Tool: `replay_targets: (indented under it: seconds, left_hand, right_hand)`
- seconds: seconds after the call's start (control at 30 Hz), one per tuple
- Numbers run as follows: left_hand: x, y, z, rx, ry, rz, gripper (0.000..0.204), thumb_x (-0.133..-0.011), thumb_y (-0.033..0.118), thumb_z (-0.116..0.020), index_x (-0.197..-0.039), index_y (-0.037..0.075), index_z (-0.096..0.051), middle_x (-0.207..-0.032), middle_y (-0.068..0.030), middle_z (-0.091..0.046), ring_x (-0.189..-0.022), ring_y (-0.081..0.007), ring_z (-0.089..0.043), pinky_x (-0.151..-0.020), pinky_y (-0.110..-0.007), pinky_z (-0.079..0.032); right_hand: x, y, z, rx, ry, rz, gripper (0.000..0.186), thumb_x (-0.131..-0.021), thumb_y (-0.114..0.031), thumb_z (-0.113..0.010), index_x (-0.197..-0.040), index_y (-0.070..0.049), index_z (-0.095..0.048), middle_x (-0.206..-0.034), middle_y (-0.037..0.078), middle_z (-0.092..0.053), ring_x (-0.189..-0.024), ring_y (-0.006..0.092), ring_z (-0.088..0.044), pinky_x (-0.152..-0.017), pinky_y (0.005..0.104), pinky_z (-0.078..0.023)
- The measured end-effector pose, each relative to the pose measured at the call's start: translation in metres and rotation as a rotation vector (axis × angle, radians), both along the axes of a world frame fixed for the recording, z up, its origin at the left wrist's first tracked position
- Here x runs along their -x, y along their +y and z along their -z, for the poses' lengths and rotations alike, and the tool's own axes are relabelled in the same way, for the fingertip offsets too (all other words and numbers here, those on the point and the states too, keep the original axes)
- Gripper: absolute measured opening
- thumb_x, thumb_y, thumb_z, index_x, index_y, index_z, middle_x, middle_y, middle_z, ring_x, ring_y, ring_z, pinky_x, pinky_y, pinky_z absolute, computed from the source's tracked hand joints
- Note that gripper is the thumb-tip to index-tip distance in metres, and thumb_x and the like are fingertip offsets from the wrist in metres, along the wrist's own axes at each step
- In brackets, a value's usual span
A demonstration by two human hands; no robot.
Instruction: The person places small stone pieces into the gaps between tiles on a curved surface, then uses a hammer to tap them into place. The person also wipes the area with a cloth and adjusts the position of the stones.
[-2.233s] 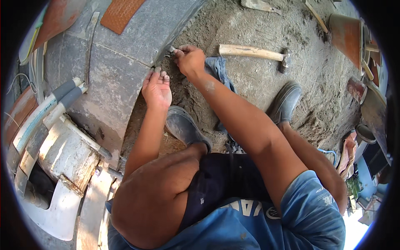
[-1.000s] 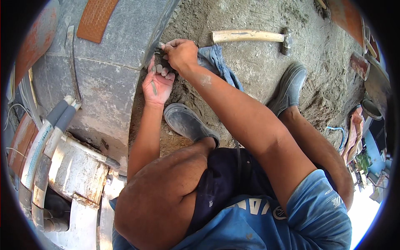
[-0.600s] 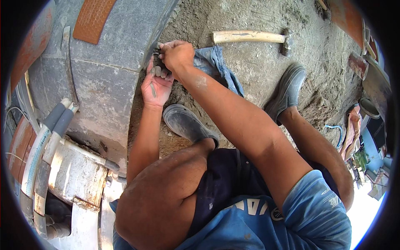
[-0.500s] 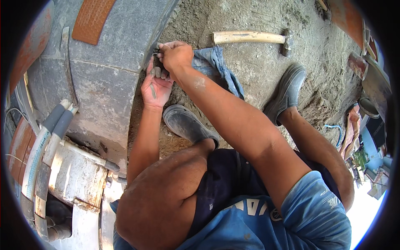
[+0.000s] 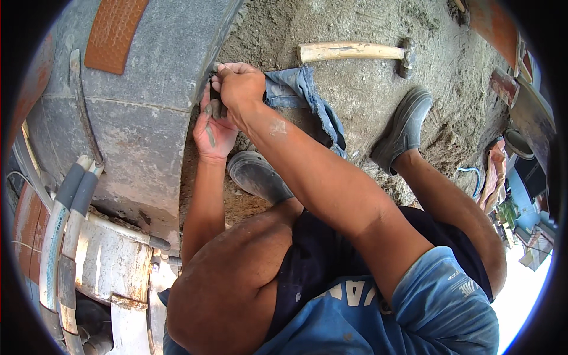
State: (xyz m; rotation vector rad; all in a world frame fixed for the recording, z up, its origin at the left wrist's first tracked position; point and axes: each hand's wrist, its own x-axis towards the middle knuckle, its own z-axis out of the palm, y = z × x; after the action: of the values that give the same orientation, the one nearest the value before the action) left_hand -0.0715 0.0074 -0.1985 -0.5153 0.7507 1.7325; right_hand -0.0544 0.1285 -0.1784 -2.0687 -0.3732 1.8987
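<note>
My left hand (image 5: 223, 144) is palm up beside the edge of a grey tiled slab (image 5: 160, 68). Small grey lumps (image 5: 216, 109), like mortar or clay, lie in it against the fingers, and a grey smear marks the palm. Just above it, my right hand (image 5: 242, 90) has thumb and fingers pinched together at the slab's edge. A bit of grey shows at those fingertips, too small to name. Crumpled blue denim cloth (image 5: 323, 116) lies on the dirt right of my right hand.
A wooden-handled hammer (image 5: 352, 52) lies on the rough ground (image 5: 367, 89) ahead. An orange textured tile piece (image 5: 115, 35) and a thin bent rod (image 5: 84, 112) rest on the slab. Hoses (image 5: 65, 195) and a worn white pipe (image 5: 112, 254) stand at left. My shoes flank the work.
Both hands have shifted slightly left and stay close together at the slab's edge. The right hand keeps its pinch. The whole view has turned a little.
</note>
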Motion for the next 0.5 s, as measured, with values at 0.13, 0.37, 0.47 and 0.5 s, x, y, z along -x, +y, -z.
replay_targets:
  seconds: [0.13,0.37,0.47,0.5]
  left_hand:
    - [0.003,-0.003,0.003,-0.178,-0.105,-0.039,0.063,-0.088,0.017,-0.054,-0.146,0.010,-0.032,-0.149,-0.0039,-0.037,-0.137,-0.0203,-0.034,-0.114,-0.041,-0.027]
    - [0.000,0.007,-0.005,0.003,0.023,0.011,0.077,-0.084,0.023,-0.058,-0.149,0.006,-0.022,-0.153,-0.0055,-0.030,-0.141,-0.0224,-0.027,-0.116,-0.040,-0.021]
    - [0.001,0.005,-0.004,0.020,0.047,0.038,0.077,-0.084,0.024,-0.059,-0.149,0.008,-0.022,-0.154,-0.0055,-0.028,-0.142,-0.0223,-0.026,-0.117,-0.041,-0.020]
    - [0.001,0.005,-0.003,0.013,0.036,0.035,0.077,-0.084,0.025,-0.060,-0.149,0.008,-0.023,-0.155,-0.0048,-0.027,-0.142,-0.0221,-0.025,-0.117,-0.041,-0.020]
  right_hand:
    - [0.000,0.002,-0.007,0.017,0.008,-0.073,0.007,-0.089,-0.005,-0.063,-0.084,0.001,-0.064,-0.074,0.005,-0.065,-0.059,0.0094,-0.058,-0.053,0.0208,-0.048]
    - [0.009,0.005,-0.004,0.072,-0.037,0.115,0.010,-0.086,-0.004,-0.068,-0.078,0.000,-0.065,-0.066,0.006,-0.064,-0.054,0.0093,-0.057,-0.048,0.0237,-0.047]
    - [0.006,0.003,-0.003,0.098,0.054,0.119,0.005,-0.089,-0.003,-0.063,-0.086,0.000,-0.063,-0.078,0.007,-0.065,-0.064,0.0115,-0.061,-0.055,0.0205,-0.051]
    - [0.006,0.004,-0.003,0.097,0.071,0.137,0.003,-0.089,-0.002,-0.062,-0.087,0.001,-0.062,-0.080,0.008,-0.065,-0.064,0.0123,-0.062,-0.056,0.0207,-0.052]
